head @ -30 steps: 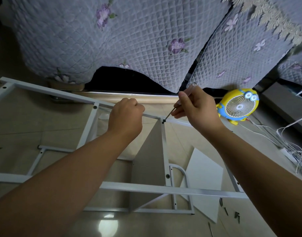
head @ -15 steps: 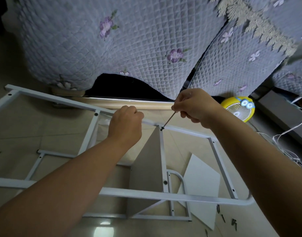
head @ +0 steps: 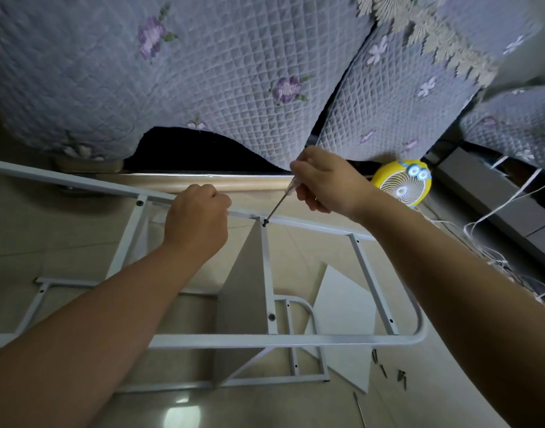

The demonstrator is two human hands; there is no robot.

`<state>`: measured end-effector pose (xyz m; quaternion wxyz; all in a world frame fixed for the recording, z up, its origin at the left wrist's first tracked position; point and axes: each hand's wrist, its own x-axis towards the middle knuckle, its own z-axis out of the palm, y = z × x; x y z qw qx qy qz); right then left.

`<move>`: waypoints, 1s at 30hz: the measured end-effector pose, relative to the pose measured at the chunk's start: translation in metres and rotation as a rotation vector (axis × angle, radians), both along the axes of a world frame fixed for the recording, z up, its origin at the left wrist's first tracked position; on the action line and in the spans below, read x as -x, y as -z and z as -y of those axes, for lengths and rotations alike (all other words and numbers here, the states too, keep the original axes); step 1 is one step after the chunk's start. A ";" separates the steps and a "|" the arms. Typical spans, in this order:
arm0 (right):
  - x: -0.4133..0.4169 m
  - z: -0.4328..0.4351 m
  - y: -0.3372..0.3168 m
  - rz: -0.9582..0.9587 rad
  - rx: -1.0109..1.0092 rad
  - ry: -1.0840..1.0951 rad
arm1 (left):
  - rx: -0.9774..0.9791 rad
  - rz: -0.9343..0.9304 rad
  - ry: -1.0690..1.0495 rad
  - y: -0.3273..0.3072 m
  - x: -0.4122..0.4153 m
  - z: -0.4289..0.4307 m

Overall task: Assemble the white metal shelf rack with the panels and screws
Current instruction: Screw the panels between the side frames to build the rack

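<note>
From the head view, the rack (head: 265, 340) lies on its side on the floor (head: 64, 236), below a quilt (head: 203, 72). The left hand (head: 197, 220) is curled tight round the far rail. The right hand (head: 326, 183) pinches a thin screwdriver (head: 280, 201), its tip on a dark screw (head: 265, 223) where a panel (head: 243, 288) meets that rail. The painted tubes look stiff, light and a bit slick, so a rail near the joint seems the best hold. The panel looks thin, flat and smooth.

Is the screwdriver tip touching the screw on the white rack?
Touching. The head view shows the screwdriver shaft ending right on the dark screw, with no gap.
</note>
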<state>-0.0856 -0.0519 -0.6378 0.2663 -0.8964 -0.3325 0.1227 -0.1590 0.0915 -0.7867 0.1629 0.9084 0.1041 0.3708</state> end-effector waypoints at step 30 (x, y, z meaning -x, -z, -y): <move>0.003 0.000 -0.018 0.580 0.459 -0.354 | 0.055 -0.073 -0.022 -0.004 0.003 -0.006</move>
